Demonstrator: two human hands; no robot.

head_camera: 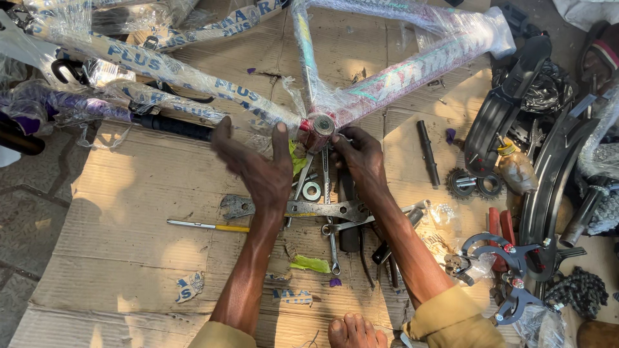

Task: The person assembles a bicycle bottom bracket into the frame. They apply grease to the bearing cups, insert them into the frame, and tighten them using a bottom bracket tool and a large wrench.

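A bicycle frame wrapped in clear plastic lies on flattened cardboard. Its bottom bracket shell faces me at the centre. My left hand rests flat beside the shell, fingers spread, thumb up against the wrapped tube. My right hand has its fingers curled at the shell's right side, touching it. Whether it pinches a small part there is hidden. Below the hands lie several wrenches and a metal ring.
A screwdriver lies left of my left forearm. Black mudguards, an axle rod, sprockets, a small oil bottle, brake parts and a chain crowd the right. My bare toes show at the bottom.
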